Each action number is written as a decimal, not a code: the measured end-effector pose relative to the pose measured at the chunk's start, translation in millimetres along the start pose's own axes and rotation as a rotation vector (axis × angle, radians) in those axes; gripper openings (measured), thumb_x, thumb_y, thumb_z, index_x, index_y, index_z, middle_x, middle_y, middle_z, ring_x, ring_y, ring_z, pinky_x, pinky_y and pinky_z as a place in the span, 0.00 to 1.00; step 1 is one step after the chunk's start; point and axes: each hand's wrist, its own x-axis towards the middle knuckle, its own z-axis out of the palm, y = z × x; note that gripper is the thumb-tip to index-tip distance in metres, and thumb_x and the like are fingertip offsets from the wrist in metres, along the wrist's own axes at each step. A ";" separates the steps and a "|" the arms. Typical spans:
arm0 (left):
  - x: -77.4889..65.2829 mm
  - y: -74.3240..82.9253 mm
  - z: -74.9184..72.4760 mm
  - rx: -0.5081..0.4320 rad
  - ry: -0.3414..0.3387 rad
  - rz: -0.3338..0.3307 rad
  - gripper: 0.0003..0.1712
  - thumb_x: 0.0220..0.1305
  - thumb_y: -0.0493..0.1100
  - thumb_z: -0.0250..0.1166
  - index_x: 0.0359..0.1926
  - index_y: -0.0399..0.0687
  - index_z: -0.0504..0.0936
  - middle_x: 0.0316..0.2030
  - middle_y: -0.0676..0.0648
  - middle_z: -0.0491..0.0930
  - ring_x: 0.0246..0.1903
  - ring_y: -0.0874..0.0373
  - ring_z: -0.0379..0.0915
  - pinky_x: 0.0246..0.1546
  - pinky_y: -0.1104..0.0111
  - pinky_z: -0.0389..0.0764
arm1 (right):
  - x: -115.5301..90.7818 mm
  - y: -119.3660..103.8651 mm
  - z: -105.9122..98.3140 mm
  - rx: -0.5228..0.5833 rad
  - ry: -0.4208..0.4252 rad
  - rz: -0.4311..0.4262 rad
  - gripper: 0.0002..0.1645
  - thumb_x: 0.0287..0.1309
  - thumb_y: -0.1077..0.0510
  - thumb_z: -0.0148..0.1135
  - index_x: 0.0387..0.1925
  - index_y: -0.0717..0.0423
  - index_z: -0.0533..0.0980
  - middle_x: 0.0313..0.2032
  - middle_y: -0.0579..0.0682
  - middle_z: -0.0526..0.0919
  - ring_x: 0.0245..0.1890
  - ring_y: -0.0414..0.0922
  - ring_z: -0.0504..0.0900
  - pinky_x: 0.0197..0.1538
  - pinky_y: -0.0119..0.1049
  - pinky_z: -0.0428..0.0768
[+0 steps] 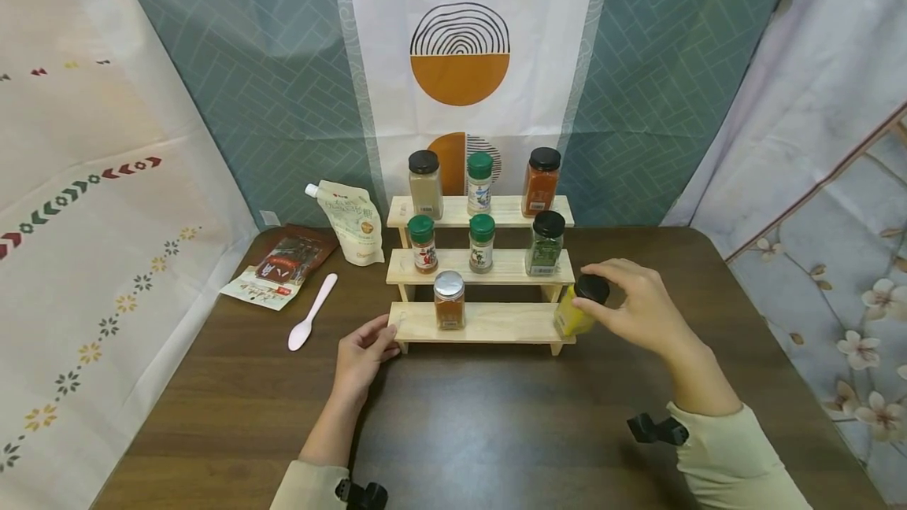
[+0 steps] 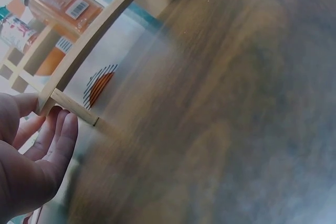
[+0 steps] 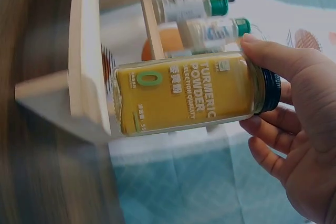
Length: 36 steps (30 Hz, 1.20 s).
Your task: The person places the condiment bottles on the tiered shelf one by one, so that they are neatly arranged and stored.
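My right hand (image 1: pixel 638 301) holds a jar of turmeric powder (image 3: pixel 184 94) around its black lid, thumb on one side and fingers on the other. The jar leans slightly, its base right at the right end of the lowest step of a three-step wooden spice rack (image 1: pixel 506 325). At that step's left end, my left hand (image 1: pixel 364 356) pinches the board's corner, thumb above and fingers beneath. On the same step stands a silver-lidded jar of orange-brown spice (image 1: pixel 449 309), upright, nearer the left hand.
Green-lidded shakers (image 1: pixel 481 246) and black-lidded jars (image 1: pixel 544 246) stand on the two upper steps. To the rack's left lie a pale spouted pouch (image 1: pixel 354 223), a dark red packet (image 1: pixel 294 258) and a pink-white spoon (image 1: pixel 312 313). Patterned cloth (image 1: pixel 638 101) hangs behind the table.
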 end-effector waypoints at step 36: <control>-2.3 0.3 2.8 0.003 -0.010 0.008 0.21 0.69 0.35 0.66 0.60 0.28 0.78 0.39 0.40 0.85 0.30 0.58 0.83 0.35 0.69 0.88 | 43.3 -57.8 69.7 -0.023 -0.066 0.244 0.32 0.45 0.41 0.82 0.45 0.59 0.83 0.40 0.54 0.86 0.37 0.49 0.83 0.39 0.46 0.85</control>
